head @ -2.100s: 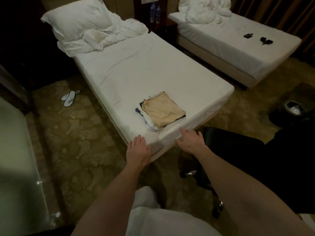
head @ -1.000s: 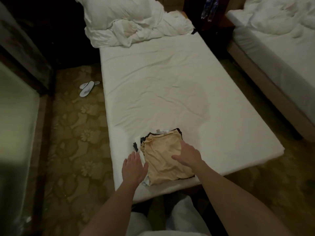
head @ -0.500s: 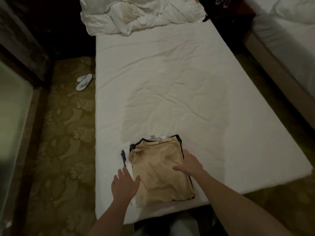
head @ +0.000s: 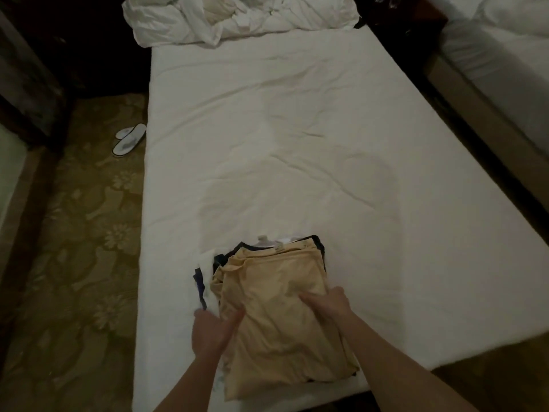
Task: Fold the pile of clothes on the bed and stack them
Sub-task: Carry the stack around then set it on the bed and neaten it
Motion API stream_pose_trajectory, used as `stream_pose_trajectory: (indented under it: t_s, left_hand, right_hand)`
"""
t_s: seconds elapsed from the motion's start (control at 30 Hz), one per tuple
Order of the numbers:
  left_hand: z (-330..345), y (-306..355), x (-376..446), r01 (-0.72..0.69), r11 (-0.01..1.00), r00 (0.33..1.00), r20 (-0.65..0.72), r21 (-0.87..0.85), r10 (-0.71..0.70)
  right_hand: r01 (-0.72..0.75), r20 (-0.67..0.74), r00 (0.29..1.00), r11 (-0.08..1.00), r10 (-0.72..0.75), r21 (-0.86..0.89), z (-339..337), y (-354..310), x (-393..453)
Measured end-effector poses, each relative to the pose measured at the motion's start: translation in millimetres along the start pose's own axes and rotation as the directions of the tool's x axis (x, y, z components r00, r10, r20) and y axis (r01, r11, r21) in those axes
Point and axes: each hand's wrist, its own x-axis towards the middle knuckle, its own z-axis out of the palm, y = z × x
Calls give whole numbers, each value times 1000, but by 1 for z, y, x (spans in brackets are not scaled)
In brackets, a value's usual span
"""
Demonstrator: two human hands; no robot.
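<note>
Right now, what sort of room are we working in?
Probably a hotel twin room: two white-sheeted single beds, this bed and a second bed, plus white disposable-looking slippers on patterned carpet.

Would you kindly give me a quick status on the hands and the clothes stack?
Left hand open at stack's left edge. Right hand flat on tan top garment. Folded stack at near end of bed. Nothing in the way.

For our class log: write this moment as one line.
left hand at stack's left edge | right hand on tan garment | stack on bed
</note>
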Motion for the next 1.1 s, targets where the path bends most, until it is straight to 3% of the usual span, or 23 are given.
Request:
stream_pose_trajectory:
  t_s: [0.17,0.37,0.83,1.1]
  left_hand:
    - [1,-13,12,-91,971,987,108,-223,117]
    - [-40,4,-24,-28,880,950,262,-474,171]
    - [-219,39,-135,-31,739,957,193,-673,216]
    - [-311,32,-172,-176,665,965,6,-726,261]
  right_hand:
    - [46,109,992,992,-59,121,7,-3,-2]
    - [95,172,975,961,-143,258,-1,-17,-39]
    - [226,165,942,915,-293,335,-39,-134,-227]
    - [393,191,874,881,-446,263,-24,-208,-321]
